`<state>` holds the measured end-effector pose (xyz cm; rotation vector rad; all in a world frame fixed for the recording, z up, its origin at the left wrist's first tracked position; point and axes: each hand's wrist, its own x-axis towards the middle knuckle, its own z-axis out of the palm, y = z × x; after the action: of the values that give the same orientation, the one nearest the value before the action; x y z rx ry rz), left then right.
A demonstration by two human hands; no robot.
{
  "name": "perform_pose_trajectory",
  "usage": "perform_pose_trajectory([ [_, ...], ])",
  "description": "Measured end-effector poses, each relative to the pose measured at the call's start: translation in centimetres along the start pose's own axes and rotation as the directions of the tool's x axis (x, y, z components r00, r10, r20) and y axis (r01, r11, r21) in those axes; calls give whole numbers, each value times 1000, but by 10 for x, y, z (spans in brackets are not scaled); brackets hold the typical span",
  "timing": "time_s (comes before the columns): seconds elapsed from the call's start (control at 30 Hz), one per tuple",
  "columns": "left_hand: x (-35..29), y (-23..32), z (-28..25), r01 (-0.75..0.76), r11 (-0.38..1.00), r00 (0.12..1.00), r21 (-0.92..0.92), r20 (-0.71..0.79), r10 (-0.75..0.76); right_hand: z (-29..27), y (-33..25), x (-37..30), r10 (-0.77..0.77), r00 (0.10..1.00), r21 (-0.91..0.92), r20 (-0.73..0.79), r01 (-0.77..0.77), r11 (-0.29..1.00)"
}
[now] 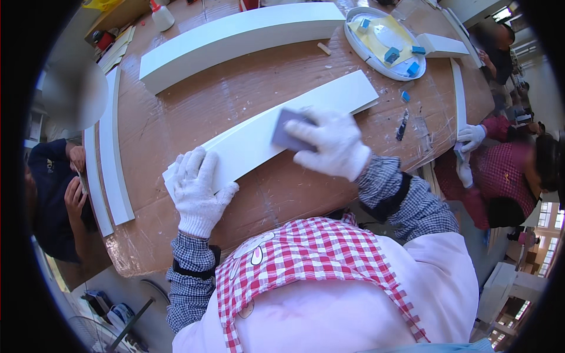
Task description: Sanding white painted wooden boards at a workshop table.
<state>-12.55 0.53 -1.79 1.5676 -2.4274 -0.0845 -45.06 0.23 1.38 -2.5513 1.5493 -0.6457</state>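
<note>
Work on the top board (250, 141) looks under way, we judge; how much of its face is done we cannot tell. The far white piece (241, 44) lies untouched by our hands. Our right hand (335, 144) has its fingers closed on a grey block (285, 132), near the board's middle. Our left hand (197, 185), fingers spread and grasping nothing, rests flat on the board's left end, apart from the block.
</note>
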Motion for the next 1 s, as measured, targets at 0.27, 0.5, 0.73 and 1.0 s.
perform_pose_trajectory([
  [0.27, 25, 6, -23, 134, 986, 973, 97, 176, -150, -31, 135, -123, 617, 658, -67, -432, -705, 706],
  [0.5, 6, -20, -34, 189, 976, 977, -108, -85, -198, 20, 82, -117, 488, 728, 330, -482, -365, 870],
  [0.73, 1, -102, -79, 663, 740, 727, -118, -136, -673, 47, 72, -107, 413, 823, 193, -391, -365, 911],
  [1.0, 33, -195, -71, 889, 449, 458, 96, -143, -877, 46, 68, -102, 369, 819, 236, -439, -291, 927],
])
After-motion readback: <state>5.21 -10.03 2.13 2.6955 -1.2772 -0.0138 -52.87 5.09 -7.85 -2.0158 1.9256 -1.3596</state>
